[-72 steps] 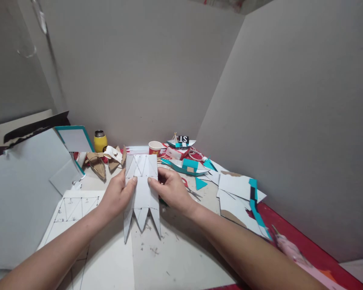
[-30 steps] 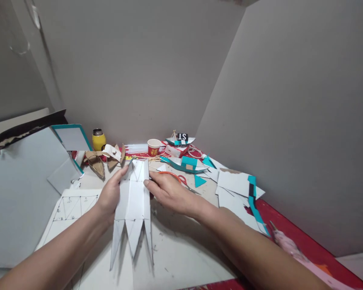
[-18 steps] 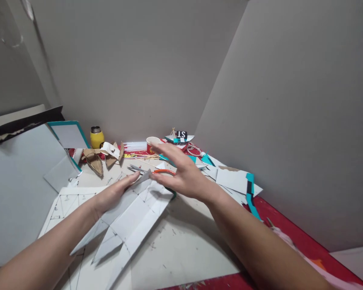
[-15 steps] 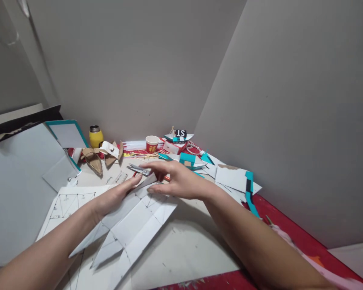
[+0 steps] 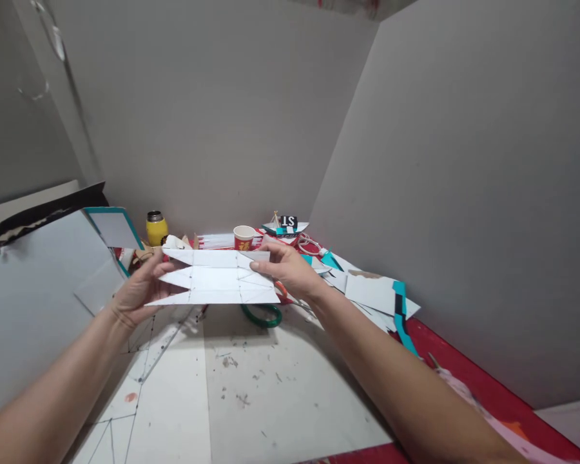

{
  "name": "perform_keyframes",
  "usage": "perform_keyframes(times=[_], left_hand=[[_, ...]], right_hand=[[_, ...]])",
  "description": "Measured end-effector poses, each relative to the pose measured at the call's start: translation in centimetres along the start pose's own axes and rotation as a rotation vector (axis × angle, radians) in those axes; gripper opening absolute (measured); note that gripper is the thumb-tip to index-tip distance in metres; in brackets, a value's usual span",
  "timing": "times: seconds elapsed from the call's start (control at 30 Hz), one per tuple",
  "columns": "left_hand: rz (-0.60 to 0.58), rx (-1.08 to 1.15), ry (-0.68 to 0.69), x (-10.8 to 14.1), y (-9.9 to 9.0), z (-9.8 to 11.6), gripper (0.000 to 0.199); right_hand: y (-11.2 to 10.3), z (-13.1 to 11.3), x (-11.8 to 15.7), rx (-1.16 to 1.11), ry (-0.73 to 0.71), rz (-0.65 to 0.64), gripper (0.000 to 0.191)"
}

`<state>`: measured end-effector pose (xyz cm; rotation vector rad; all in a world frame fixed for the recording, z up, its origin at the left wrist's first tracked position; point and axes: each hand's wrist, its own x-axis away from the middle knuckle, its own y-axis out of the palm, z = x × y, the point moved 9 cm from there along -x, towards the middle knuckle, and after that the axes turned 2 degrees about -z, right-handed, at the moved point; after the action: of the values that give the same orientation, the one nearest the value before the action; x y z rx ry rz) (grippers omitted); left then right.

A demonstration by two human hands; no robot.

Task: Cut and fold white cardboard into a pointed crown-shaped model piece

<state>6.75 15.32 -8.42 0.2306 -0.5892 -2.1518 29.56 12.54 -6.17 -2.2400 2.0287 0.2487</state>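
Note:
A folded white card piece [image 5: 215, 278] with pointed left ends and drawn pen lines is held up level above the work surface. My left hand [image 5: 142, 290] grips its pointed left end from behind, fingers partly hidden. At the right end, my right hand [image 5: 287, 270] pinches the card, thumb on top. Below the card show a green scissor handle [image 5: 265, 317] and an orange scissor handle [image 5: 281, 291], both partly covered. A large white sheet with pen lines [image 5: 174, 386] lies on the left under my left arm.
Behind the card stand a yellow bottle [image 5: 156, 229], a paper cup [image 5: 244, 238] and a small model boat [image 5: 286, 225]. White card scraps [image 5: 374, 290] with teal tape lie right. A large white board [image 5: 38, 316] leans left, and a red surface [image 5: 464, 354] edges the right.
The white card has been raised and turned from a slant to level. My left hand moved left and my right hand shifted slightly; the green handle has come into view.

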Motion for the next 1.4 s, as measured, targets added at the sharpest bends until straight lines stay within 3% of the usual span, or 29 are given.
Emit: perform_keyframes(times=[0.1,0.2,0.43,0.57,0.7,0.9,1.03,1.17,1.3,1.4], left_hand=[[0.050,-0.131,-0.057,0.0,0.1,-0.9,0.018],[0.050,-0.249,-0.134,0.0,0.5,-1.4,0.019],[0.028,-0.407,-0.138,0.9,0.5,-0.4,0.020],[-0.006,-0.405,-0.102,1.3,1.2,-0.1,0.046],[-0.017,-0.418,-0.068,1.2,2.4,-0.3,0.055],[0.027,-0.421,-0.065,1.1,2.3,-0.4,0.054],[-0.020,-0.422,-0.037,1.0,2.5,-0.1,0.043],[-0.013,-0.414,-0.056,0.9,2.2,-0.4,0.034],[-0.006,-0.399,-0.071,1.0,1.9,-0.6,0.035],[-0.078,-0.385,-0.113,1.2,1.6,-0.4,0.042]], right_hand=[[0.5,0.7,0.0,-0.054,0.027,-0.035,0.034],[0.9,1.2,0.2,-0.110,0.072,-0.047,0.038],[2.3,2.3,1.1,-0.103,0.245,-0.079,0.036],[3.0,2.5,1.2,-0.136,0.224,-0.139,0.040],[3.1,2.3,1.3,-0.141,0.204,-0.150,0.041],[3.1,1.6,1.2,-0.154,0.153,-0.169,0.042],[2.4,2.0,0.8,-0.104,0.126,-0.142,0.033],[2.6,1.8,0.8,-0.056,0.074,-0.196,0.028],[2.9,1.1,0.9,0.012,0.026,-0.221,0.023],[2.4,0.6,0.7,0.054,0.027,-0.182,0.023]])
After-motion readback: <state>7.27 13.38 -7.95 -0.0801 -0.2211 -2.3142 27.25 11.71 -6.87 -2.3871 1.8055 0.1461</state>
